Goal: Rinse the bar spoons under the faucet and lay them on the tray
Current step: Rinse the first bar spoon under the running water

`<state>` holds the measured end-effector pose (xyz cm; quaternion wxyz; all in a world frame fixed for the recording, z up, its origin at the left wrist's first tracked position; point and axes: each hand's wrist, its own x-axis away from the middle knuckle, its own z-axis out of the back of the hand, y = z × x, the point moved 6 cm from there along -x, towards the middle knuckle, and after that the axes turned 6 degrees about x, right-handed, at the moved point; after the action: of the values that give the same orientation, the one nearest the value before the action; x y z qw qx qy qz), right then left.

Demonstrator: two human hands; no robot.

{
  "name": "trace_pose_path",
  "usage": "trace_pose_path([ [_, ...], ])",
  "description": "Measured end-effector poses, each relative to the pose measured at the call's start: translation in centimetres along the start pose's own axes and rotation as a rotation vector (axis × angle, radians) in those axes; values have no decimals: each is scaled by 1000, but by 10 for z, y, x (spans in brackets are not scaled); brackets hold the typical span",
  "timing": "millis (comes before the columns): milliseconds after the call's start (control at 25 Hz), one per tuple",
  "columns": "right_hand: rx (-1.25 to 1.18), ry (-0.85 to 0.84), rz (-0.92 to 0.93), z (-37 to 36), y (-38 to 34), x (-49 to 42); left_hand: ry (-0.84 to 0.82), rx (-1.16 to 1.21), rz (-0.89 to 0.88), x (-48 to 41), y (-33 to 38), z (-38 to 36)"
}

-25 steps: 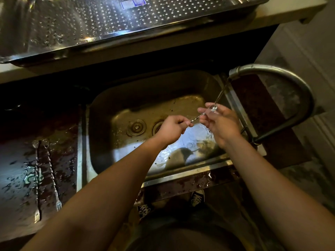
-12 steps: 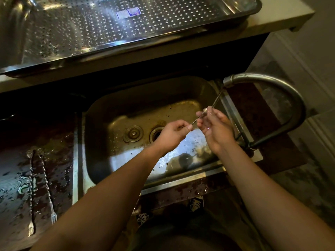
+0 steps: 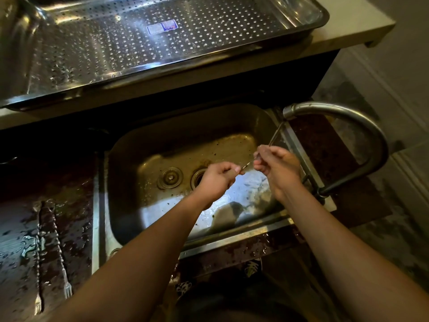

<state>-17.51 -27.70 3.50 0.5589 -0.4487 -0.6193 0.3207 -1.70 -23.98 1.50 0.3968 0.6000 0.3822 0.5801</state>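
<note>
A: Fingers first. What's each hand doing?

B: left hand (image 3: 219,178) is curled shut, thumb and forefinger pinching the stem of a bar spoon (image 3: 246,165). Only a short sliver of stem shows between the two hands. right hand (image 3: 277,167) is closed around the spoon's other end, fingers bunched over it. The bowl itself is hidden by those fingers.

A: Where's that relative to the water?

B: Both hands sit over the right half of the sink (image 3: 162,145). A thin water stream (image 3: 276,133) slants from the faucet (image 3: 343,117) spout down onto the top of the right hand. Faucet arches from the sink's right rim.

A: Sink contents?

B: Drain opening (image 3: 197,177) just left of the left hand, a round stopper (image 3: 170,177) beside it. The basin floor is wet with dark specks.

A: Other spoons?

B: Two more bar spoons (image 3: 50,254) lie side by side on the wet dark counter (image 3: 76,228) left of the sink, twisted stems, fork ends nearest the camera. Well apart from the hands.

A: Tray?

B: Perforated steel tray (image 3: 34,98) on the pale raised ledge (image 3: 348,31) behind the sink. A blue label (image 3: 162,27) is stuck on its floor, with droplets scattered across it. No spoons on it.
</note>
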Motion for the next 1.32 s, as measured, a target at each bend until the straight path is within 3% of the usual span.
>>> trace_pose_path([
  [160,-6,-20,4,-5,-6,-3,26,41,-84,-5,16,-9],
  [280,137,-61,0,-12,2,3,22,58,-99,-11,17,-13],
  [520,122,-27,53,-4,-19,0,14,85,-20,-16,12,-26],
  [640,255,-32,77,-4,-22,7,0,82,-32,-19,25,-34],
  [800,376,58,156,1,-28,3,-56,-90,-180,-25,52,-48],
  [920,369,-16,212,-4,-32,1,26,-209,-264,-30,64,-49],
  [1160,340,-208,215,-15,-22,7,84,147,-118,-26,68,-45],
  [1320,599,-199,230,-14,-20,5,216,417,-61,-20,64,-17],
])
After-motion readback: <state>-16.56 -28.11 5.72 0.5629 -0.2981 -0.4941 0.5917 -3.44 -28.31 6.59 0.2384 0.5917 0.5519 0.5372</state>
